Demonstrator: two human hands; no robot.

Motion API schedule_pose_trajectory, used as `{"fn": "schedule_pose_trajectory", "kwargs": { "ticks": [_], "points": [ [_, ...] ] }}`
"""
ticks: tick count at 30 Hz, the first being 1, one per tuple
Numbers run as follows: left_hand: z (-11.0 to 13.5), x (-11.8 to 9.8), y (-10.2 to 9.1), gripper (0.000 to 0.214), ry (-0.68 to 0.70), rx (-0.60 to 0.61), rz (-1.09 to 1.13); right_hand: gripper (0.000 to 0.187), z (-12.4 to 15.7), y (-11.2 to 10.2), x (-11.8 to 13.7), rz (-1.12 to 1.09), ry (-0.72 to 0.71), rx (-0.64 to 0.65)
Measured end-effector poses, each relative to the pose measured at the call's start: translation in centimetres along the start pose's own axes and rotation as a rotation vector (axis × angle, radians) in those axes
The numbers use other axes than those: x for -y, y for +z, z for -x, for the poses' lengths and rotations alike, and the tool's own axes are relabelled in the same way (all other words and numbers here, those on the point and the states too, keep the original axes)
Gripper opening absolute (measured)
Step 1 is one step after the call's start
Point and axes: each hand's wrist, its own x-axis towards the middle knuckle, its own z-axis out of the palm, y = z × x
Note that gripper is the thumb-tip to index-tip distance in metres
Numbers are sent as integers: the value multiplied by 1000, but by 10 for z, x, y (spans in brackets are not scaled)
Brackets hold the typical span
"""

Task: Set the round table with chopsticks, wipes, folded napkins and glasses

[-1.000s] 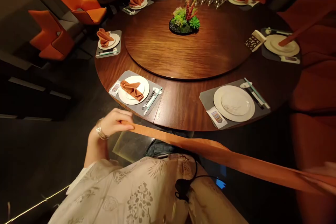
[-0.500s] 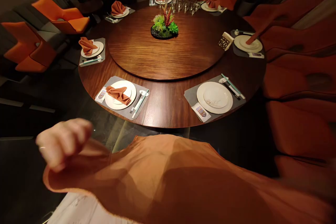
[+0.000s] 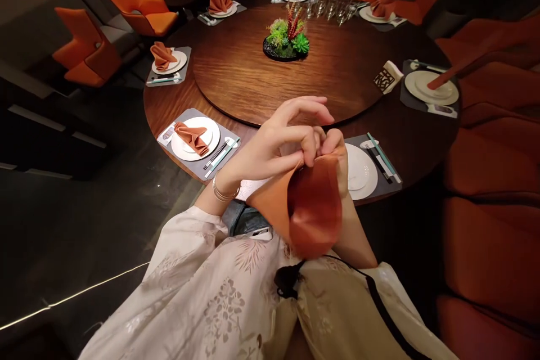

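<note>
An orange cloth napkin (image 3: 316, 208) hangs folded between my hands, in front of my body. Its near side gapes into a loose pocket. My left hand (image 3: 282, 135) comes from the left, with thumb and bent fingers closed on the napkin's top edge and the forefinger raised. At the right end of that edge my right hand (image 3: 342, 160) grips the cloth, most of it hidden behind the fabric. Beyond the right hand, partly covered, stands a white plate (image 3: 366, 177) with chopsticks (image 3: 382, 163) beside it.
The round wooden table (image 3: 169, 109) carries a turntable (image 3: 244, 76) with a plant arrangement (image 3: 287, 39) and several glasses (image 3: 320, 5). A napkin-topped plate setting (image 3: 215, 140) stands to the left. Orange chairs (image 3: 485, 242) line the right side.
The napkin, spread wide before, is now gathered and folded between both hands. My left hand moved right and up to meet my right hand, which was out of view. The view shifted slightly left.
</note>
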Motion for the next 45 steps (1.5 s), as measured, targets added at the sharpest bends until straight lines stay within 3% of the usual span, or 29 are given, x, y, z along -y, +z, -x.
{"fn": "schedule_pose_trajectory", "kwargs": {
  "ticks": [3,6,10,12,16,19,22,25,27,29,33,37,41,45],
  "points": [
    [-9,6,7,29,-37,52,-112,49,-6,-15,8,-119,-95,-19],
    [-19,11,6,32,-37,99,-175,44,-15,-27,16,-25,12,99],
    [-19,5,6,31,-15,24,-248,35,-23,-39,20,110,77,144],
    [-11,-5,16,26,46,22,-308,34,-26,-44,22,117,54,123],
    [11,-27,52,21,249,244,-451,32,-33,-54,30,129,-31,87],
    [18,-33,74,29,343,315,-542,25,-39,-54,35,109,-83,54],
    [15,-29,85,33,323,311,-608,20,-44,-48,35,92,-137,-1],
    [10,-23,85,17,231,298,-620,18,-51,-44,36,122,-163,-81],
    [10,-21,74,13,188,309,-567,23,-59,-49,37,196,-194,-116],
    [12,-23,50,22,138,316,-504,32,-69,-63,39,297,-267,-132],
    [20,-32,-23,34,-18,281,-578,45,-87,-100,45,463,-437,-150],
    [21,-43,-83,35,-20,156,-823,39,-90,-123,60,544,-496,-2],
    [15,-61,-100,28,14,13,-992,35,-76,-127,91,641,-506,84],
    [5,-70,-100,37,-171,-106,-1022,26,-67,-126,125,805,-500,81]
  ]
}}
